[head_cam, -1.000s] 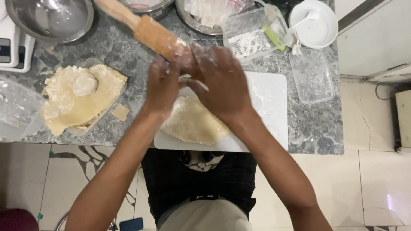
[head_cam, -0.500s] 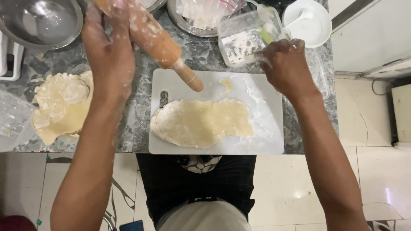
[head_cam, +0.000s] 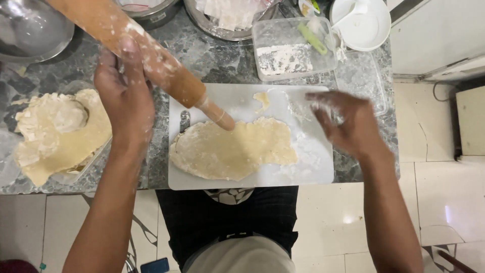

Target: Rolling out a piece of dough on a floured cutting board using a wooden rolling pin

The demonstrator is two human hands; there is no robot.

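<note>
The dough sheet (head_cam: 232, 150) is already flattened on the white board (head_cam: 323, 174), though unevenly; the rolling pin (head_cam: 151, 60) is gripped aloft in the left hand (head_cam: 124, 98), while the floured right hand (head_cam: 348, 121) is held spread above the board.

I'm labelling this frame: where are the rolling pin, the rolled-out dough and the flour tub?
rolling pin (head_cam: 166, 76), head view, middle of its floury barrel.
rolled-out dough (head_cam: 232, 150), head view, centre of the sheet.
flour tub (head_cam: 285, 58), head view, flour inside it.

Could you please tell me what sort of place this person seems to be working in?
Most likely a home kitchen: a grey stone counter carries a white cutting board with rolled dough, the left hand grips a wooden rolling pin, and a flour container stands near the right hand.
</note>
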